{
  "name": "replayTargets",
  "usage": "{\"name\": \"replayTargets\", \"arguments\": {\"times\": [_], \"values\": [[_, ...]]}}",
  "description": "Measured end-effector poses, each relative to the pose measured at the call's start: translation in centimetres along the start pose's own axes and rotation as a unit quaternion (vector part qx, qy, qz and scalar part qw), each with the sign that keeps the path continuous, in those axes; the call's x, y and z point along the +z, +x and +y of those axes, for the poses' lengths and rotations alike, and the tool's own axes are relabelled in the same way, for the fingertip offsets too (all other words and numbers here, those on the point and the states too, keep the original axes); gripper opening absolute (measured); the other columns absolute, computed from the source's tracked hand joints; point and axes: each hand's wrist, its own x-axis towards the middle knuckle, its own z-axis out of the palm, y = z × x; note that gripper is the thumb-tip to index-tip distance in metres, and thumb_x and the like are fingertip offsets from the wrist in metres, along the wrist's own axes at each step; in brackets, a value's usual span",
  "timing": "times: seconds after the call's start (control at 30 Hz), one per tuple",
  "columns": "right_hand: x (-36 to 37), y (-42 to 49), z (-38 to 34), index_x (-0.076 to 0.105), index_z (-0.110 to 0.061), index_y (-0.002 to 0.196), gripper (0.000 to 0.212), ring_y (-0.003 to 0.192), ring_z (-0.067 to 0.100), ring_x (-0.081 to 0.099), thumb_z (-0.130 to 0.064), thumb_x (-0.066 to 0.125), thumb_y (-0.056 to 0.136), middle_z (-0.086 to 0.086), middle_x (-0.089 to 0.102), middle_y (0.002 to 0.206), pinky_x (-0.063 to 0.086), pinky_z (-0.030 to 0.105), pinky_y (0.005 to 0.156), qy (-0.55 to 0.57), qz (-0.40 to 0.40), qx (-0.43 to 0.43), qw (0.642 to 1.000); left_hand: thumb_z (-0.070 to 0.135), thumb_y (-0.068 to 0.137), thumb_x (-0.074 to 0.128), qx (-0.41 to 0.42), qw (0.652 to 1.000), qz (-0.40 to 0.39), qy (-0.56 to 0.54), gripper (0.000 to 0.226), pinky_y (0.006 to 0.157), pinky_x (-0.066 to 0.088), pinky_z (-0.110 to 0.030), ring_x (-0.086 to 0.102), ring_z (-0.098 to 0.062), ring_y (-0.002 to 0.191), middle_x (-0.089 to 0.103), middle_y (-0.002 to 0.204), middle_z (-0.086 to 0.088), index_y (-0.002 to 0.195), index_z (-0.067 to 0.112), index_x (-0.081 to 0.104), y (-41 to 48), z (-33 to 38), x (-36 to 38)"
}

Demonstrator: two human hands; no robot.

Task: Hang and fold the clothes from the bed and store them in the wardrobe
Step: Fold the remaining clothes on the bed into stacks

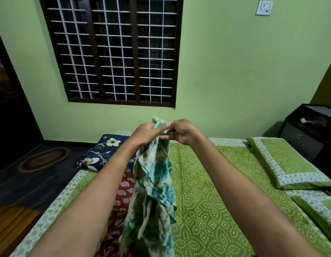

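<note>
A white garment with teal and green print (pixel 154 186) hangs bunched above the bed (pixel 213 191). My left hand (pixel 146 133) and my right hand (pixel 181 131) both grip its top edge, close together at chest height. Its lower end drapes down onto the green dotted bedsheet. A dark red printed garment (pixel 122 197) lies on the bed just left of it, partly hidden behind my left forearm and the hanging cloth. No wardrobe is in view.
A navy floral pillow (pixel 103 153) lies at the bed's far left corner. Two green bordered pillows (pixel 283 162) sit on the right. A black bedside cabinet (pixel 305 130) stands beyond them. An oval mat (pixel 44 159) lies on the dark floor at left.
</note>
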Motion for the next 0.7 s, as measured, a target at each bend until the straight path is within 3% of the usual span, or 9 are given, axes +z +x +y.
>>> {"name": "replayTargets", "arguments": {"times": [0.1,0.17,0.2,0.23,0.33,0.43,0.5,0.6,0.7], "values": [[0.2,0.0,0.2,0.038,0.007,0.113,0.022,0.089,0.047,0.061,0.015,0.034,0.093,0.026,0.044,0.123,0.056,0.037,0.044,0.065,-0.008,0.007,0.998,0.036,0.068,0.074,0.009,0.996,-0.051,0.069,0.029,0.075,0.052,-0.031,0.063,-0.017,0.083,0.068,0.096,-0.003,0.091,0.024,0.061,-0.2,-0.7,-1.1],[-0.1,-0.3,0.4,0.027,-0.006,0.128,0.037,0.072,0.036,0.064,0.006,0.041,0.095,0.024,0.052,0.110,0.056,0.039,0.044,0.000,-0.027,-0.009,1.000,0.009,0.080,0.060,0.022,0.987,-0.057,0.149,0.020,0.069,0.050,-0.032,0.061,-0.021,0.083,0.066,0.098,-0.009,0.092,0.024,0.057,-0.2,-0.9,-1.7],[-0.4,-0.5,0.3,0.028,-0.013,0.129,0.041,0.069,0.029,0.064,-0.004,0.050,0.095,0.019,0.055,0.100,0.056,0.038,0.046,-0.119,-0.035,-0.044,0.991,0.002,0.083,0.053,0.024,0.985,-0.061,0.162,0.025,0.065,0.047,-0.032,0.059,-0.022,0.081,0.064,0.096,-0.009,0.089,0.027,0.056,-0.2,-1.1,-1.9],[-0.7,-0.7,0.2,0.033,-0.018,0.129,0.046,0.077,0.026,0.063,-0.017,0.059,0.092,0.015,0.055,0.100,0.057,0.038,0.054,-0.274,-0.046,-0.092,0.956,-0.002,0.084,0.048,0.023,0.984,-0.067,0.162,0.032,0.064,0.045,-0.031,0.058,-0.022,0.081,0.064,0.094,-0.009,0.086,0.029,0.055,-0.3,-1.4,-2.2],[-1.7,-0.1,0.1,0.040,-0.031,0.137,0.071,0.120,0.032,0.038,-0.046,0.073,0.075,0.014,0.035,0.127,0.038,0.047,0.102,-0.652,-0.069,-0.133,0.743,-0.010,0.085,0.040,0.030,0.986,-0.069,0.148,0.041,0.073,0.050,-0.036,0.060,-0.024,0.089,0.063,0.097,-0.007,0.098,0.023,0.061,-0.7,-1.9,-2.8],[-2.6,1.1,1.1,0.037,-0.032,0.141,0.078,0.127,0.037,0.027,-0.052,0.072,0.074,0.015,0.029,0.134,0.027,0.053,0.107,-0.792,-0.011,-0.088,0.604,-0.013,0.083,0.038,0.045,0.985,-0.046,0.161,0.047,0.082,0.052,-0.041,0.056,-0.023,0.099,0.059,0.105,-0.002,0.114,0.014,0.060,-0.9,-1.8,-3.7],[-3.5,1.5,1.0,0.047,-0.022,0.133,0.058,0.121,0.034,0.039,-0.041,0.067,0.082,0.013,0.040,0.130,0.035,0.052,0.100,-0.776,0.069,-0.097,0.619,-0.012,0.081,0.045,0.053,0.973,-0.014,0.225,0.043,0.084,0.051,-0.043,0.056,-0.022,0.100,0.059,0.105,0.001,0.109,0.015,0.063,-0.9,-2.1,-4.3],[-4.4,0.9,-1.3,0.064,-0.006,0.106,0.027,0.080,0.023,0.054,-0.020,0.066,0.083,0.012,0.063,0.102,0.048,0.032,0.068,-0.671,0.082,-0.151,0.722,-0.007,0.080,0.053,0.030,0.954,0.052,0.294,0.029,0.062,0.050,-0.039,0.057,-0.022,0.079,0.063,0.088,-0.006,0.072,0.021,0.057,-0.8,-3.0,-4.9],[-4.1,-0.5,-2.5,0.072,-0.001,0.088,0.016,0.062,0.015,0.052,-0.011,0.071,0.076,0.011,0.064,0.075,0.041,0.024,0.049,-0.485,0.131,-0.303,0.810,-0.002,0.084,0.050,0.040,0.945,0.155,0.284,0.021,0.060,0.037,-0.029,0.051,-0.024,0.074,0.053,0.080,-0.007,0.081,0.017,0.058,-0.8,-3.0,-5.2]]}}
